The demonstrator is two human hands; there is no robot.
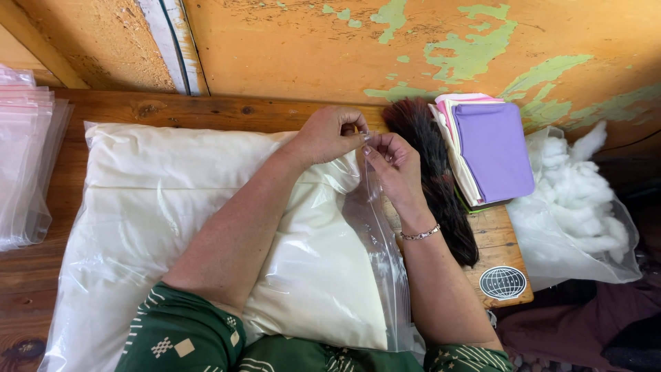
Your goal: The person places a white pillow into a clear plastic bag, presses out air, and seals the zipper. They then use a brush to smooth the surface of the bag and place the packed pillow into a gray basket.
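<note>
A cream pillow point(158, 200) lies inside a clear plastic zip bag point(379, 241) on a wooden table point(206, 110). My left hand point(330, 134) pinches the bag's open edge at its far right corner. Right beside it, my right hand point(392, 162) pinches the same edge, fingertips almost touching the left hand's. My left forearm rests across the pillow. A thin bracelet point(420, 234) circles my right wrist.
A dark feather duster point(437, 179) lies right of my hands. Folded cloths point(492, 148), purple on top, sit beyond it. A bag of white stuffing point(578, 200) is at the right. Empty clear bags point(24, 158) are stacked at the left. An orange peeling wall point(310, 48) is behind.
</note>
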